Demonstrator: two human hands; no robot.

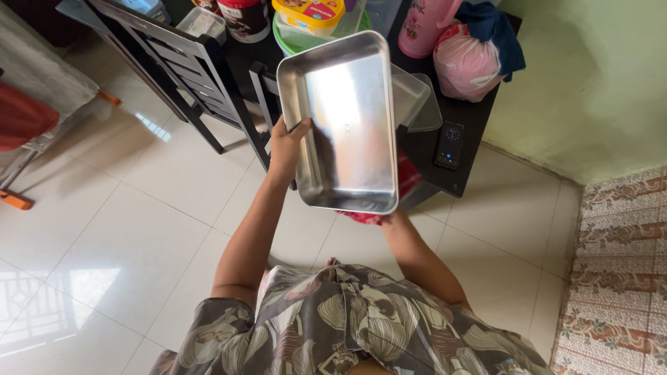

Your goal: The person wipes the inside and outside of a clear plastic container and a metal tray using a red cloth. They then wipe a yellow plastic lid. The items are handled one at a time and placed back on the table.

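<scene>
standing over glossy white floor tiles (125, 243), a person in a patterned grey-and-cream shirt (347, 326) holds a shiny rectangular steel tray (347, 118) up in front of the chest, tilted so its hollow faces the camera. the left hand (286, 144) grips the tray's long left rim, thumb curled over the edge onto the inside. the right hand (390, 217) is under the near right corner, mostly hidden — it seems to press a red cloth (406, 182) against the underside, though i cannot tell how its fingers sit.

open floor lies to the left and near right. past the tray stands a black table (455, 149), its near edge just behind the tray, carrying a dark phone (449, 144), clear plastic lids (415, 97), a pink bag (464, 64) and tubs. a black slatted chair (187, 62) stands at the table's left.
</scene>
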